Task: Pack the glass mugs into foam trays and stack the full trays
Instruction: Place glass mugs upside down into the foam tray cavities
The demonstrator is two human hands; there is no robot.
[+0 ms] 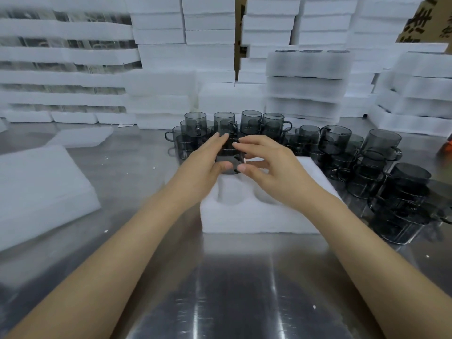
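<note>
Centre frame, our left hand [208,155] and right hand [269,165] curl round one dark glass mug [230,156] over the foam tray [256,216], which looks slick and brittle, so we'd grip its walls gently.

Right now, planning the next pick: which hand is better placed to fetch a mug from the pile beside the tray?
Right, probably: the right hand is nearer the mug pile; the left hand would cross the held mug.
</note>
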